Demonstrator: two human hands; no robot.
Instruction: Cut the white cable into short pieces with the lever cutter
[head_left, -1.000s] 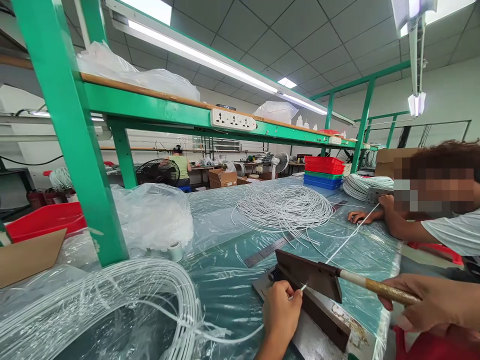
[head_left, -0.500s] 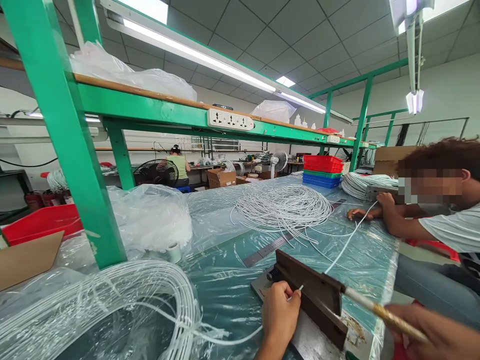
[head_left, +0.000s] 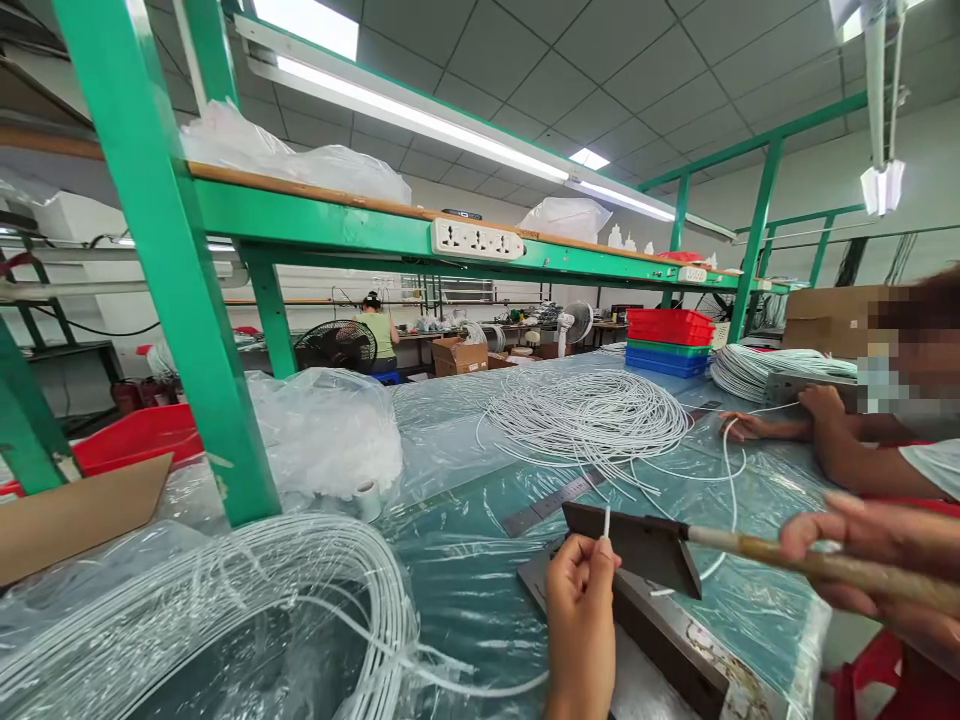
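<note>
My left hand (head_left: 581, 595) pinches a thin white wire (head_left: 606, 521) whose cut end sticks up above the fingers; the wire trails back to a big white coil (head_left: 225, 610) at the lower left. My right hand (head_left: 870, 565) is closed on the wooden handle (head_left: 757, 548) of a lever cutter, whose dark blade (head_left: 641, 548) is lifted above its metal base (head_left: 660, 640). A cut length of wire (head_left: 726, 470) lies loose on the table toward a co-worker's hand (head_left: 821, 402).
A pile of cut white wires (head_left: 589, 412) and a steel ruler (head_left: 555, 497) lie on the plastic-covered bench (head_left: 465, 560). A green frame post (head_left: 187, 300) stands left, beside plastic bags (head_left: 330, 430). Red and blue trays (head_left: 667, 340) sit at the far end. A seated co-worker leans on the right edge.
The blade came down on the wire and is raised again. My left hand has lifted the cut wire end upright, and the severed length has dropped slack toward the co-worker.
</note>
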